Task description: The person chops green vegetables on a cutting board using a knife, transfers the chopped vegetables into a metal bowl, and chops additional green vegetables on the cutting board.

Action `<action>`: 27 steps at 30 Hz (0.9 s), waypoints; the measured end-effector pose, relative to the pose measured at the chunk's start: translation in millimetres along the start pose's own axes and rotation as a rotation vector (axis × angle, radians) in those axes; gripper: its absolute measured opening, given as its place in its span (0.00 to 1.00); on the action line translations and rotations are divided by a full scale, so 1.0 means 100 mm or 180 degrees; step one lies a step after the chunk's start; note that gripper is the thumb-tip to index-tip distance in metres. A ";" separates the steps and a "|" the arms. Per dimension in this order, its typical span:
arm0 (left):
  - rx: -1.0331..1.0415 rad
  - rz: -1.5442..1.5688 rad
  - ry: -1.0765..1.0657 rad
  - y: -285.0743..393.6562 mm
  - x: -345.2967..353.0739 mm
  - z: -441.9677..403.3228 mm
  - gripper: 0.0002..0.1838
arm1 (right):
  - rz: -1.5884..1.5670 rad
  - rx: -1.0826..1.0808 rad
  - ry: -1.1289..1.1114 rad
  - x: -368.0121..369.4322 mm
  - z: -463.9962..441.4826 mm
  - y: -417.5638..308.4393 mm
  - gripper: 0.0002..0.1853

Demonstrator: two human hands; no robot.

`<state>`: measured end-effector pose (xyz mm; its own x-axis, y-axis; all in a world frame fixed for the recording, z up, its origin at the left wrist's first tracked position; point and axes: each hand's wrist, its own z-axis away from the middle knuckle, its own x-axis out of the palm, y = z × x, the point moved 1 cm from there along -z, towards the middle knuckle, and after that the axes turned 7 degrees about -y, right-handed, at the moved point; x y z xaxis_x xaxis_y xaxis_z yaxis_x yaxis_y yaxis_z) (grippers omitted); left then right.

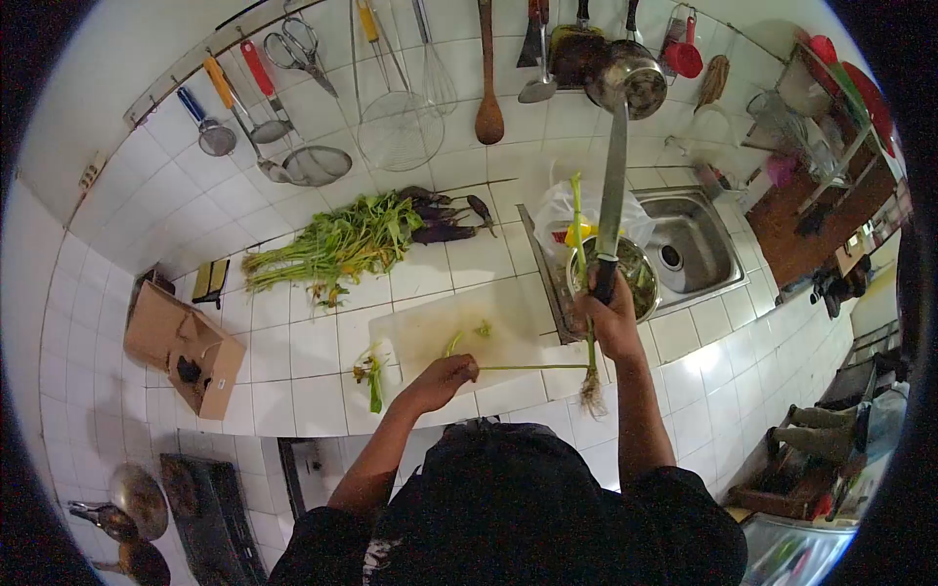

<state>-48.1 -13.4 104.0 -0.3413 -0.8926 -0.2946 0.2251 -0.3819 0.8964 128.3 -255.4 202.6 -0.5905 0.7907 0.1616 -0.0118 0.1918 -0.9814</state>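
My right hand (608, 314) is closed around the black handle of a large knife (614, 176), its blade pointing up and away from me. A green stalk with roots (590, 381) runs upright beside the knife, against the same hand. Over the front of the white cutting board (420, 327), my left hand (449, 379) is closed on a thin green stem (528, 367) that stretches right towards the rooted stalk. Small green pieces (483, 329) lie on the board. Leafy scraps (372, 379) are at its left edge.
Leafy greens (342, 244) and dark eggplants (445, 232) lie behind the board. A metal bowl (640, 278) with greens stands by the sink (689, 244). An open cardboard box (181, 342) is at the left. Utensils hang on the wall, including a wooden spoon (490, 117).
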 end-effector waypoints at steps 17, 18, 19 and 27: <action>-0.0697 0.1156 0.2545 -1.28 -0.29 0.51 0.07 | 0.0210 -0.0052 0.0202 0.09 0.01 -0.03 0.12; -0.0506 0.1019 0.2649 -1.17 -0.34 0.58 0.08 | 0.0467 -0.0011 0.0097 0.12 -0.01 0.07 0.11; -0.0322 0.1166 0.2851 -1.19 -0.39 0.58 0.08 | 0.0726 0.0023 -0.0019 0.12 -0.05 0.19 0.09; -0.0200 0.1063 0.3184 -1.26 -0.64 0.76 0.12 | 0.3051 -0.0001 -0.0379 0.23 -0.19 0.95 0.14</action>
<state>-123.6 110.1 35.4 0.6478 -0.7349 -0.2008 0.2256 -0.0667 0.9719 128.3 -207.7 114.7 -0.4272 0.5473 -0.7198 0.5180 -0.5043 -0.6909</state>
